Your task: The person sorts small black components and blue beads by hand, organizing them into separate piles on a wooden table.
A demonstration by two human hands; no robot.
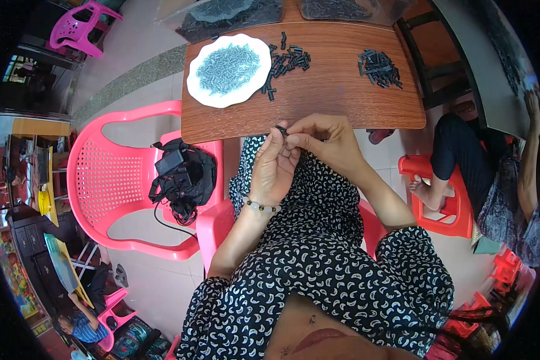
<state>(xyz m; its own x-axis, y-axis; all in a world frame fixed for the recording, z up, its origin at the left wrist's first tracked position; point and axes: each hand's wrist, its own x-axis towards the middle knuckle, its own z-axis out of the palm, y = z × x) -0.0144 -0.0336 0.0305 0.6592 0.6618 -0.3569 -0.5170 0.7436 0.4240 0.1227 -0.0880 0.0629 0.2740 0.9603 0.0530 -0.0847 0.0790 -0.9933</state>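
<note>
My left hand (270,165) is closed just past the table's near edge, a small black part (281,129) pinched between its thumb and fingertips. Close against that part, the thumb and forefinger of my right hand (327,143) are pressed together; what they grip is too small to make out. On the table beyond lies a loose heap of short black tube-like parts (291,60). Left of it, a white scalloped plate (198,95) is heaped with small greyish, clear-looking pieces (229,69). A second heap of black parts (380,68) lies toward the right.
The brown wooden table (336,102) ends just beyond my hands. Clear bins (231,18) of dark parts stand along its far side. At my left, a pink chair (111,174) carries a black bag with cables (183,180). Another person sits at right by a red stool (441,222).
</note>
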